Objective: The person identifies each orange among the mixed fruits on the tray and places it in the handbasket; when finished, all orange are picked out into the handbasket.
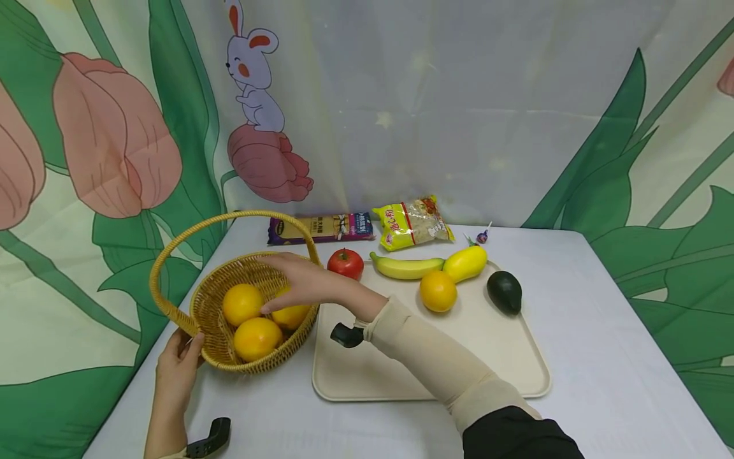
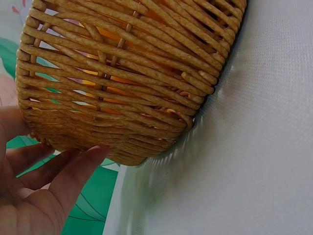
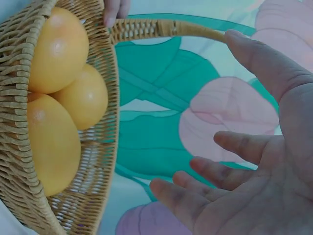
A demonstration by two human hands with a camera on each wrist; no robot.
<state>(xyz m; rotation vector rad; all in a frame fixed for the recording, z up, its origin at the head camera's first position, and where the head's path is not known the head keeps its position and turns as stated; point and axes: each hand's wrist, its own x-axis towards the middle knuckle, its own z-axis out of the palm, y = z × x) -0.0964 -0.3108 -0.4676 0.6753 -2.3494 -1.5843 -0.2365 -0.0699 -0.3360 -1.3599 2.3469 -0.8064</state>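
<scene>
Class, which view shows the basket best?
The head view: it shows the basket almost whole, with its arched handle and three yellow-orange fruits inside, though the right hand covers part. The left wrist view gives only part of the woven outside, close up; the right wrist view, part of its rim and inside.

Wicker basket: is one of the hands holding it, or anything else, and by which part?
The left hand holds the wicker basket by its rim, beside the foot of the handle. The right hand, fingers spread, holds nothing.

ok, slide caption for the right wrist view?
Right hand, fingers apart, above a tan woven-wicker basket of three round orange-yellow fruits; left hand at the rim.
</scene>
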